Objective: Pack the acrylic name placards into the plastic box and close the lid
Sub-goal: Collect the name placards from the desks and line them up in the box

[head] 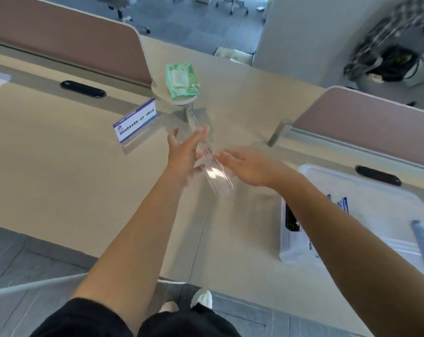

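A clear acrylic name placard (217, 176) hangs tilted above the middle of the desk, caught between my two hands. My left hand (184, 152) touches its left side with straight fingers pointing up, thumb spread apart. My right hand (245, 164) lies flat against its right side, fingers extended and blurred. A second placard (135, 122) with a blue and white printed label stands on the desk to the left. The translucent plastic box (310, 167) sits at the right, with blue-printed placards inside.
A green tissue pack (181, 80) rests on a small round stand (174, 100) behind the hands. Pink desk dividers rise at the back left (60, 37) and right (366, 117). Black cable grommets (83, 88) are set in the desk. The front desk edge runs near my legs.
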`<state>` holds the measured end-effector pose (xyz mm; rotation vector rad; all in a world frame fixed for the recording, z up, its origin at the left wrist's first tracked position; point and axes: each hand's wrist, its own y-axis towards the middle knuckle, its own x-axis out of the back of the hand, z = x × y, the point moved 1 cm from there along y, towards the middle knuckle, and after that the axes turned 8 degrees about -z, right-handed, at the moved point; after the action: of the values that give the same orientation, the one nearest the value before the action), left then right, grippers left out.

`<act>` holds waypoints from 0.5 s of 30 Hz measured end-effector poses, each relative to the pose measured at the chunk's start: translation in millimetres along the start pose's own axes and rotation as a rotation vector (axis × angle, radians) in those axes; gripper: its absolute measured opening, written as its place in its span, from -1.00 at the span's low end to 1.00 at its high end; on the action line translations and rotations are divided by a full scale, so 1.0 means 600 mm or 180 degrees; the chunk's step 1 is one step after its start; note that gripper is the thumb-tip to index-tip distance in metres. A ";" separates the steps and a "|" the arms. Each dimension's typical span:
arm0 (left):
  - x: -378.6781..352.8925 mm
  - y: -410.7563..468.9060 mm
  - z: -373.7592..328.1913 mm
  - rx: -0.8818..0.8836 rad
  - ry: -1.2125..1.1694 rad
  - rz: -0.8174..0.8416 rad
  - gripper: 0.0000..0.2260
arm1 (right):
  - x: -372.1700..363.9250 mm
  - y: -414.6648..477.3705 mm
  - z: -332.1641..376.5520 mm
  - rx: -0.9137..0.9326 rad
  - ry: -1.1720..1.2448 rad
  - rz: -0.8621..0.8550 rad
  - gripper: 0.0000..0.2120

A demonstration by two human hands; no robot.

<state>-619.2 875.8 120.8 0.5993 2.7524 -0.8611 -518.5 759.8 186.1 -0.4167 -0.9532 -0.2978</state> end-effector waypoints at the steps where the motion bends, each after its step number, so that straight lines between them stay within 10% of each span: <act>1: -0.014 -0.009 0.002 0.0030 0.0011 0.0125 -0.22 | 0.025 -0.013 -0.009 -0.0080 0.0101 -0.0219 -0.56; 10: -0.165 -0.140 0.077 -0.0614 0.1052 0.1325 0.03 | 0.154 -0.151 -0.074 -0.1186 0.0831 -0.1370 -0.54; 15: -0.248 -0.213 0.131 -0.0909 0.1407 0.1862 0.03 | 0.183 -0.231 -0.133 -0.1200 -0.0014 -0.1769 -0.67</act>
<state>-535.6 687.0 165.9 1.5731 2.7081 -0.2130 -459.1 593.4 266.2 -0.4891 -1.0076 -0.9922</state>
